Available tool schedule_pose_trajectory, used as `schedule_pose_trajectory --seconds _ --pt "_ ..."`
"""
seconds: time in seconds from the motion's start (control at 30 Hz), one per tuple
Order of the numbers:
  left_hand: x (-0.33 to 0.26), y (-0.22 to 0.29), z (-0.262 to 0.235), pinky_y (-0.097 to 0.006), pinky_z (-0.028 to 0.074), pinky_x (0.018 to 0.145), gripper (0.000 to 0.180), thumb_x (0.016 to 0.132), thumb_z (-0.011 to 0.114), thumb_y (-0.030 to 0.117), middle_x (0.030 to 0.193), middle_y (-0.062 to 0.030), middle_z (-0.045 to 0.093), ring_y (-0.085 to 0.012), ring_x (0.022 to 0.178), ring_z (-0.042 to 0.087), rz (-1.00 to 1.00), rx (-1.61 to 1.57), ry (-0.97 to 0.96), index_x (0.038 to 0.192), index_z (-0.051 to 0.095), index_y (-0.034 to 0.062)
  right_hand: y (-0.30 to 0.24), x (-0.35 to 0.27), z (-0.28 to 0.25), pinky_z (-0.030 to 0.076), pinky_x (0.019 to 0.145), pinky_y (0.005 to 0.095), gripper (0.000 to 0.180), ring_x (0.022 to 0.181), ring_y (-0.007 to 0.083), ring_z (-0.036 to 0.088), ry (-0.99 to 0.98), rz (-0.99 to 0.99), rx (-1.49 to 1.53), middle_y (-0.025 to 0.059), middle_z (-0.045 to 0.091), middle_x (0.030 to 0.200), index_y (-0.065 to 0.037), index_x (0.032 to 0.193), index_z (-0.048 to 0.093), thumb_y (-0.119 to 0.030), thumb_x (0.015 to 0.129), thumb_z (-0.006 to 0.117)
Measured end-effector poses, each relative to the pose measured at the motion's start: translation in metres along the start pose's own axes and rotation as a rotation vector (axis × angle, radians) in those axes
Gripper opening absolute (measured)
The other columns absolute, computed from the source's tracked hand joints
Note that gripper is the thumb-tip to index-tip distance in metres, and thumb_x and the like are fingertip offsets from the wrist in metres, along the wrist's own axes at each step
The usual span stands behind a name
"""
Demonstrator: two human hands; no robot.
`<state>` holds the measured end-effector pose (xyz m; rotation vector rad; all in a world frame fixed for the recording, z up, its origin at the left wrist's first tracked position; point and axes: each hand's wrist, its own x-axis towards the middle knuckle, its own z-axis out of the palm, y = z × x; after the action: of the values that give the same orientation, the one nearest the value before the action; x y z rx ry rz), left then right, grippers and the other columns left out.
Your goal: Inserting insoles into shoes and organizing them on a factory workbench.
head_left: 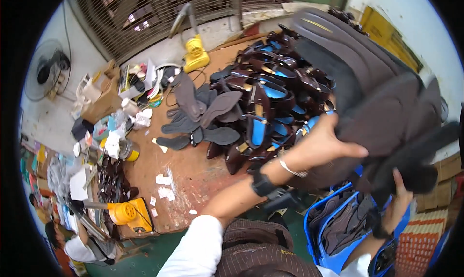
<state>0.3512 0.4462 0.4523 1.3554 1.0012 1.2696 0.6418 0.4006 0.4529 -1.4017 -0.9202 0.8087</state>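
Dark brown and black shoe insoles (386, 119), a loose bunch, hang close before me at the right. My left hand (324, 139) grips their near edge, its thumb across the brown face and most of its fingers hidden behind. Lower down, my right hand (398, 199) holds the black insoles (411, 165) of the same bunch from below; its fingers are partly covered. Beneath them stands a blue bin (311, 224) with more insoles inside. Beyond my left hand, glossy dark brown shoes with blue inner soles (258, 127) lie heaped on the table.
Loose insoles (208, 110) are piled on the brown table (193, 180), left of the shoes. Two yellow lamp bases (195, 57) stand at its back and front left. Boxes, jars and a can (129, 150) crowd the left side. Another person (82, 245) sits at lower left.
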Motion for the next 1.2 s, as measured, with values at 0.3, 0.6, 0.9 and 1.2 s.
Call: schedule_pose_trajectory --seconds 0.3,0.6,0.9,1.2 --pt "-0.102 0.040 -0.290 -0.035 0.057 0.088 0.057 0.078 0.082 0.008 0.116 -0.0141 0.066 -0.0231 0.100 0.068 -0.068 -0.397 0.499 0.127 0.054 -0.0039 -0.040 -0.049 0.354 0.045 0.101 0.0341 0.078 0.117 0.0233 0.057 -0.943 -0.173 0.087 0.0142 0.059 0.130 0.004 0.139 0.045 -0.005 0.071 0.083" --pt "-0.099 -0.198 -0.459 -0.040 0.059 0.082 0.034 0.084 0.076 0.012 0.102 -0.0153 0.071 -0.0292 0.088 0.071 -0.466 -0.614 0.703 0.113 0.063 -0.0018 0.073 -0.055 0.483 0.039 0.109 0.0375 0.098 0.129 0.0348 0.051 -0.874 -0.218 -0.384 0.0240 0.055 0.135 0.006 0.143 0.038 -0.030 0.066 0.088" --pt "-0.060 -0.250 -0.445 -0.037 0.053 0.093 0.064 0.083 0.078 0.036 0.120 -0.0148 0.065 -0.0260 0.100 0.066 -0.538 -0.183 0.786 0.125 0.060 -0.0090 0.172 -0.086 0.101 0.052 0.089 0.0306 0.047 0.100 0.0146 0.065 -0.374 0.496 -0.265 0.0080 0.069 0.109 0.001 0.128 0.059 -0.023 0.090 0.073" --pt "-0.094 -0.254 -0.420 -0.056 0.035 0.106 0.069 0.090 0.066 0.046 0.147 -0.0235 0.045 -0.0413 0.121 0.050 -0.597 0.835 1.136 0.142 0.048 0.0033 0.310 -0.283 -0.188 0.048 0.103 0.0494 0.090 0.126 0.0456 0.047 1.004 1.049 0.688 0.0365 0.039 0.139 0.014 0.144 0.025 -0.031 0.084 0.077"
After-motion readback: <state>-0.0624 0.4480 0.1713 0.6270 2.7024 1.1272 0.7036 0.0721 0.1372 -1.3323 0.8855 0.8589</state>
